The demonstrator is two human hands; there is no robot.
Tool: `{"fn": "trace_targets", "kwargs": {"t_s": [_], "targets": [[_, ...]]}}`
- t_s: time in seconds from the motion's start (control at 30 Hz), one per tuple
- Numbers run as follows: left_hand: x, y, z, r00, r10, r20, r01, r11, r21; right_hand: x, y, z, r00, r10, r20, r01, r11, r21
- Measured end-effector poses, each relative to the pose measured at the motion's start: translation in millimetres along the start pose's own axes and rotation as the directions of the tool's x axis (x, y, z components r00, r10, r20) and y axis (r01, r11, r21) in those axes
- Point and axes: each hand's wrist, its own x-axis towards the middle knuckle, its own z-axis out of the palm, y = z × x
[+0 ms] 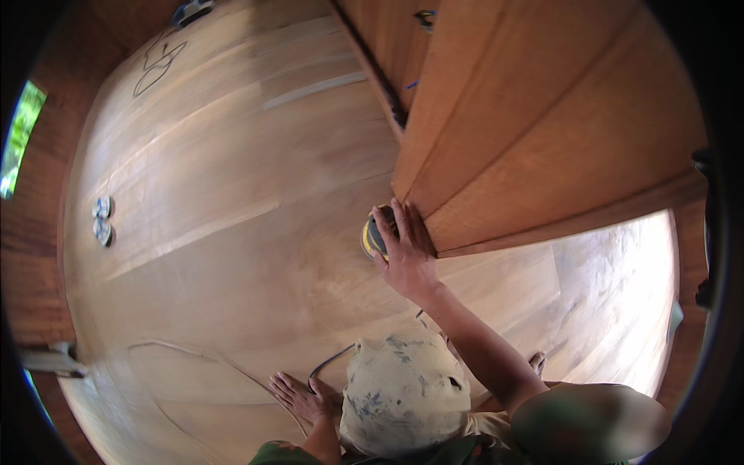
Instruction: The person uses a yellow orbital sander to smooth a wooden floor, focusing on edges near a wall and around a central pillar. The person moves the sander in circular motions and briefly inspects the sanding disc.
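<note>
A yellow and black palm sander (pixel 378 235) sits on the wooden floor (pixel 232 256) by the lower corner of a brown wooden door (pixel 542 147). My right hand (pixel 408 254) wraps over its top, with the fingertips close to the door's edge; part of the sander is hidden under the palm. Lower down, my left hand (pixel 301 397) lies spread on the floor beside my knee. A dark cord (pixel 329 362) runs from near its thumb toward my knee, which hides the rest of the cord.
Paint-stained, light trousers (pixel 407 387) cover my bent knee. A pale cord (pixel 225 360) trails over the floor at lower left. Footwear, blue and white (pixel 102 221), stands near the left wall. At the far left lies a looped dark cord (pixel 159 70).
</note>
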Motion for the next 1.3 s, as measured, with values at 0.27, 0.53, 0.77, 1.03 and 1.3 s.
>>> {"fn": "trace_targets", "kwargs": {"t_s": [0.27,0.53,0.77,1.03,1.3], "targets": [[0.8,7.2,-9.8,0.998,-0.008,0.068,0.007,1.000,0.024,-57.0,-9.5,-38.2,0.993,0.072,0.090,-0.073,0.997,0.004],[-2.7,3.9,-16.1,0.999,0.031,0.019,-0.029,0.992,-0.123,-70.4,9.4,-39.4,0.979,0.095,0.178,-0.074,0.990,-0.121],[-4.5,-4.8,15.2,0.974,0.056,-0.221,-0.083,0.990,-0.113,-80.6,5.0,-43.2,0.958,0.182,0.221,-0.128,0.963,-0.239],[6.3,-12.3,35.6,0.971,0.034,-0.236,-0.057,0.994,-0.093,-113.5,31.7,-29.9,0.973,0.201,0.111,-0.205,0.978,0.026],[3.8,-4.0,16.2,0.983,0.032,-0.183,-0.061,0.986,-0.157,-110.2,56.8,-29.7,0.905,0.362,0.223,-0.419,0.849,0.322]]}}
